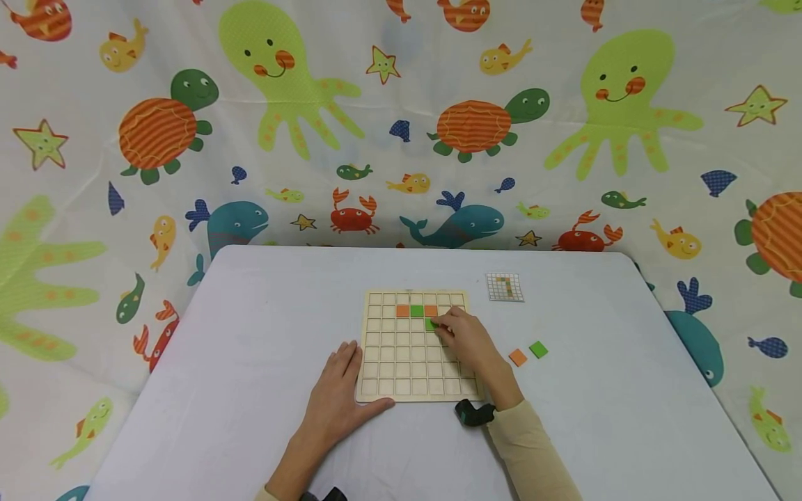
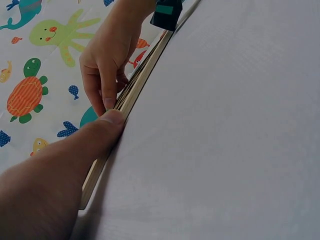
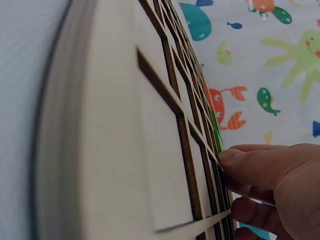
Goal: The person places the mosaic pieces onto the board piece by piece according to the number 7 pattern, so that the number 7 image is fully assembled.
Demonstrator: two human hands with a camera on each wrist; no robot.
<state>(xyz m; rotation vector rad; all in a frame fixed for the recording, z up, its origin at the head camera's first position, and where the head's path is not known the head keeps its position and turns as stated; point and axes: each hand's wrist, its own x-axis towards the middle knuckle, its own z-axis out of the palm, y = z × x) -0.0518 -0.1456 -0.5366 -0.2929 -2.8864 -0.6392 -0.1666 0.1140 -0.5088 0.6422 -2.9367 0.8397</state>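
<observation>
A wooden grid board (image 1: pixel 385 351) lies on the table. Along its second row from the back sit an orange tile (image 1: pixel 403 311), a green tile (image 1: pixel 417 311) and another orange tile (image 1: pixel 431 310). My right hand (image 1: pixel 466 341) pinches a green square tile (image 1: pixel 429 324) at the cell just below the right orange one; the fingertips partly hide it. In the right wrist view, the thumb (image 3: pixel 250 162) meets the green edge. My left hand (image 1: pixel 338 386) rests against the board's left side with fingers extended, its thumb (image 2: pixel 112 119) on the front edge.
To the right of the board lie a loose orange tile (image 1: pixel 517 358) and a loose green tile (image 1: pixel 539 349). A small printed grid card (image 1: pixel 505 287) lies behind them. A patterned sea-animal cloth (image 1: pixel 388 97) hangs behind the white table (image 1: pixel 250 348).
</observation>
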